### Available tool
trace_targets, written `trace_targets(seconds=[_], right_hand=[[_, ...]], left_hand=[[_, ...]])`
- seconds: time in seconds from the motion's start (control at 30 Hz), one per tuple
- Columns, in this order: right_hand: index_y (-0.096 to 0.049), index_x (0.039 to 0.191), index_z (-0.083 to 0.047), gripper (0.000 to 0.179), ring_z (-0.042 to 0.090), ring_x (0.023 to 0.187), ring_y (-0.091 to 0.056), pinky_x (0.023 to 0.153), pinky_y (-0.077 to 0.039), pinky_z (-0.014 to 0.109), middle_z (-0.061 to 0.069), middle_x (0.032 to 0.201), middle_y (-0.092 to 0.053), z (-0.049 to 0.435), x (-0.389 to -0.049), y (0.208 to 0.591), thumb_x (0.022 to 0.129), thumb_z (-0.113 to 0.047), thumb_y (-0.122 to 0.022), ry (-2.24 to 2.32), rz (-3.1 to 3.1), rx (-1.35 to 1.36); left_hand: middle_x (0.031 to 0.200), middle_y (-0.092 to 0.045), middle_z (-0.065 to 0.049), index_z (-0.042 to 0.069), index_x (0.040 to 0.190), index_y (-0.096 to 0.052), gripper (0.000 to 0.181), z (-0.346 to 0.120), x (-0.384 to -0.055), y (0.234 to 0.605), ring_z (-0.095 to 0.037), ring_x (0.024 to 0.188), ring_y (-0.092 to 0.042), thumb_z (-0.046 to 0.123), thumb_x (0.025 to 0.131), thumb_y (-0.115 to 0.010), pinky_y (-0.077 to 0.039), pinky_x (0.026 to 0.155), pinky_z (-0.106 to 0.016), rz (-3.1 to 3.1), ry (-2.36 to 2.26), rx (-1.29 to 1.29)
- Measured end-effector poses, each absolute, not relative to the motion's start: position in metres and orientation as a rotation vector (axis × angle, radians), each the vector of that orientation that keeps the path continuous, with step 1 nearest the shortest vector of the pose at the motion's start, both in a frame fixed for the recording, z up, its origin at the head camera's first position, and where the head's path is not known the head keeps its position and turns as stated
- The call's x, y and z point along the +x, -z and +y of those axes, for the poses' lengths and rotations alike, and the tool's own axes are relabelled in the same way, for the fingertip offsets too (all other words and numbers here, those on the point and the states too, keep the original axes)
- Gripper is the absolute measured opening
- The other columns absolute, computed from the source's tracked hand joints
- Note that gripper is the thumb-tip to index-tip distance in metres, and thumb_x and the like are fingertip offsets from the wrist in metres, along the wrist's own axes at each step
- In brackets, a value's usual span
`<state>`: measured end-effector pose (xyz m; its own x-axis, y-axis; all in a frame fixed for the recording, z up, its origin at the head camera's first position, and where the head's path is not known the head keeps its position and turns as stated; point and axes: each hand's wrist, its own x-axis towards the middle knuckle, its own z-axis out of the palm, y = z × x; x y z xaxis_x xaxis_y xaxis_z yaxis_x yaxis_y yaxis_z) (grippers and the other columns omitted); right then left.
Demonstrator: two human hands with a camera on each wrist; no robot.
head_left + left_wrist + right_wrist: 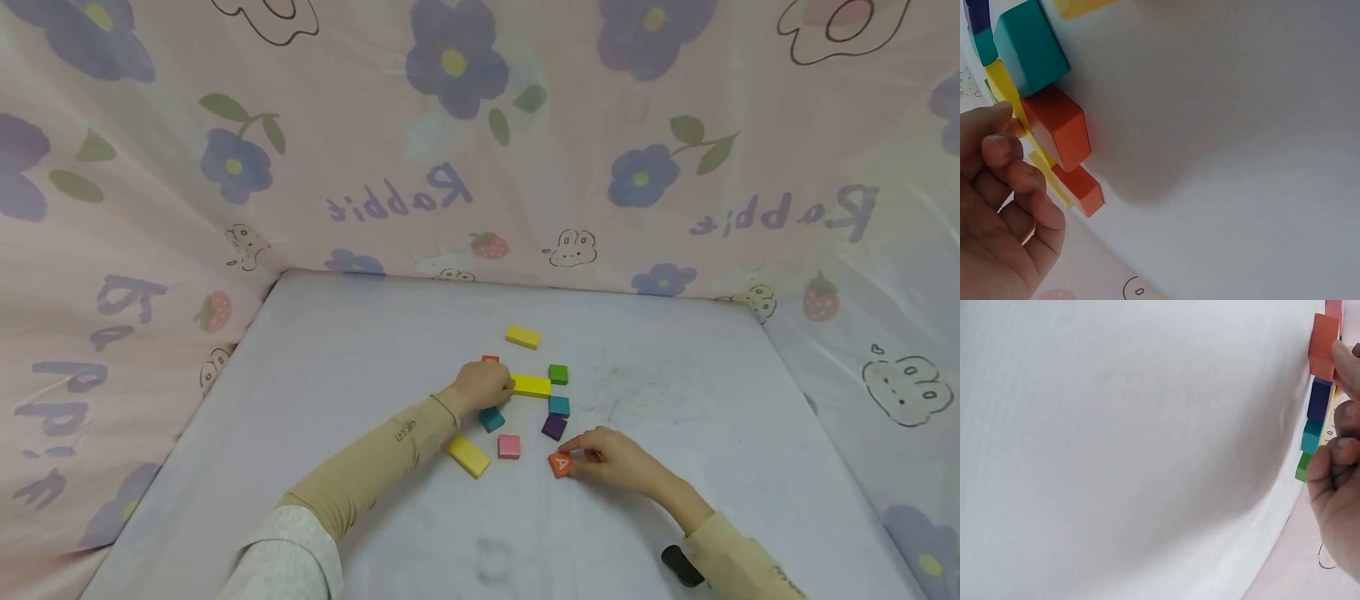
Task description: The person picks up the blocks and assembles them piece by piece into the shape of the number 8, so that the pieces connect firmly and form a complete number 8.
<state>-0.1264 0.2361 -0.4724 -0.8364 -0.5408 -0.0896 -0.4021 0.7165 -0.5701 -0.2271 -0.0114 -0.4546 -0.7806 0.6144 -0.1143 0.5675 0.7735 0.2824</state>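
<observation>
My left hand has its thumb and forefinger at the left end of a long yellow block, seeming to pinch it; the other fingers are curled. Beside those fingers stands an orange block, hidden in the head view, with a teal block next to it. Another orange block shows just beyond the hand. Nearer the front, my right hand pinches an orange block marked with a white A between thumb and fingers. A purple block lies just beyond it.
Green and teal blocks stand at the long yellow block's right end. A pink block and a yellow block lie in front, another yellow block behind. A black object lies by the right forearm. Printed cloth surrounds the white table.
</observation>
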Motion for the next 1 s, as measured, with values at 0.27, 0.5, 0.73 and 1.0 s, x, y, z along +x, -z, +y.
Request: trace_targets(seconds=[0.27,0.5,0.73,1.0], right_hand=[[-0.07,0.108,-0.017,0.026,0.0,0.068,-0.041,0.058,-0.037,0.017,-0.005,0.089,-0.066,0.252,-0.131,0.471,0.084,-0.024,-0.068,0.819,2.693,-0.673],[-0.069,0.112,-0.017,0.027,0.005,0.066,-0.04,0.055,-0.034,0.019,-0.009,0.073,-0.053,0.266,-0.143,0.467,0.086,-0.022,-0.065,0.705,2.768,-0.573],[-0.066,0.116,-0.015,0.03,0.009,0.066,-0.041,0.059,-0.034,0.023,-0.004,0.07,-0.052,0.275,-0.165,0.465,0.087,-0.023,-0.063,0.657,2.831,-0.481],[-0.063,0.121,-0.014,0.033,0.014,0.068,-0.043,0.062,-0.034,0.028,0.002,0.076,-0.054,0.28,-0.199,0.465,0.089,-0.024,-0.061,0.619,2.848,-0.408]], left_hand=[[0.062,-0.048,0.004,0.012,0.074,-0.068,0.02,-0.013,-0.228,0.456,-0.004,0.05,-0.038,0.021,0.089,-0.061,-0.028,0.045,-0.016,2.785,-0.353,0.901],[0.064,-0.049,0.004,0.01,0.077,-0.07,0.019,-0.012,-0.228,0.456,-0.004,0.05,-0.038,0.021,0.09,-0.061,-0.028,0.045,-0.016,2.774,-0.36,0.886],[0.071,-0.057,0.002,0.012,0.083,-0.072,0.015,-0.013,-0.227,0.456,-0.004,0.052,-0.039,0.021,0.089,-0.062,-0.029,0.046,-0.016,2.78,-0.356,0.884],[0.064,-0.048,0.004,0.012,0.081,-0.071,0.016,-0.013,-0.228,0.456,-0.005,0.052,-0.039,0.021,0.09,-0.061,-0.029,0.046,-0.016,2.77,-0.357,0.906]])
